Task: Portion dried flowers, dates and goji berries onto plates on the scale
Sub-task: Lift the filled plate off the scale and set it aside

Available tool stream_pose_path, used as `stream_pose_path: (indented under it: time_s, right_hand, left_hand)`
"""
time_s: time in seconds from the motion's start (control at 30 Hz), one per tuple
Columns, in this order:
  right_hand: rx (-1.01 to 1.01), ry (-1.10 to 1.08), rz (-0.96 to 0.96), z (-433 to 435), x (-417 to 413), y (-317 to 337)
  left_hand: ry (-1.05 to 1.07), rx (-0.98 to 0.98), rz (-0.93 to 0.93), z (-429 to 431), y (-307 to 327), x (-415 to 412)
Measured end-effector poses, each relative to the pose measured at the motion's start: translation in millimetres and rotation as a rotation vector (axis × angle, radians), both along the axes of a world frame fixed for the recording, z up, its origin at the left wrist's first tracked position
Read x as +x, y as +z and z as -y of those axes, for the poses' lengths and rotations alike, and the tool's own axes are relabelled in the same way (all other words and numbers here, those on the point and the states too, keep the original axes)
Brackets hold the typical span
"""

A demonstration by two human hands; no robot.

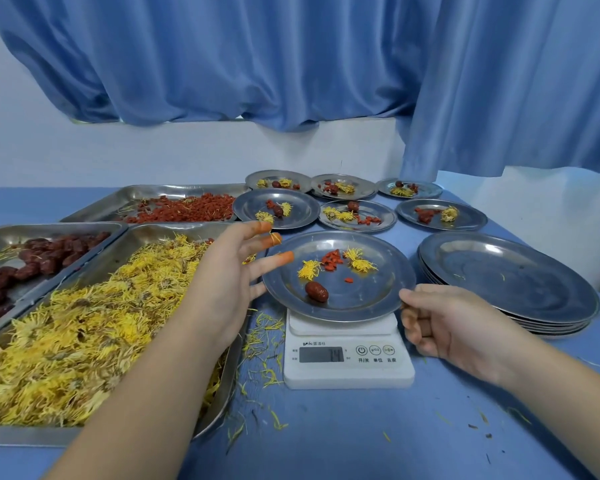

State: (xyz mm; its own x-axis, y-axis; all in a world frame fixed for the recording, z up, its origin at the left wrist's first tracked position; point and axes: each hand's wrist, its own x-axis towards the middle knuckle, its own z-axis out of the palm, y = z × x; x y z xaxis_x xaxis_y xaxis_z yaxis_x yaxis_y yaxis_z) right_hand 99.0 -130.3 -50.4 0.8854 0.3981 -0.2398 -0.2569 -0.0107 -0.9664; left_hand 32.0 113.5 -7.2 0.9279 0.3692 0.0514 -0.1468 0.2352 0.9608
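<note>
Steel plate (371, 303) on a white scale (349, 367), mid-table (361, 438). On the plate: two yellow flowers (360, 262), a small heap of goji (333, 260) between them, one stray berry nearer the middle, one date (316, 291) at the near left. Scale digits too blurred to read.

Left hand (229, 275) over the plate's left rim, fingers straight and spread, gripping nothing. Fingertips (286, 257) stained orange, a yellow petal stuck to one. Right hand (461, 327) at the plate's near right rim, fingers loosely curled, thumb tip at the edge. Cannot tell whether pinching the rim or only just beside it.

Left of the scale, three steel trays: flower tray (14, 436) nearest and heaped full, date tray (49, 228) at far left, goji tray (125, 195) behind both. Beyond the scale, six filled plates (257, 206) in two rows, each with flowers and red fruit. To the right, a stack (506, 282) of bare plates. Loose petals (264, 337) scattered on the blue table between flower tray and scale. Blue curtain (257, 64) hanging behind.
</note>
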Motion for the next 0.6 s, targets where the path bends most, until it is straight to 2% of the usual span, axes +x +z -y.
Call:
stream_pose_path:
  time_s: [0.33, 0.6]
  right_hand:
    - [0.165, -0.151, 0.039, -6, 19, 25]
    - [0.249, -0.313, 0.003, -40, 93, 42]
  left_hand:
    - [0.019, -0.26, 0.176, -2, -1, 3]
    - [-0.062, -0.501, 0.173, -14, -5, 7]
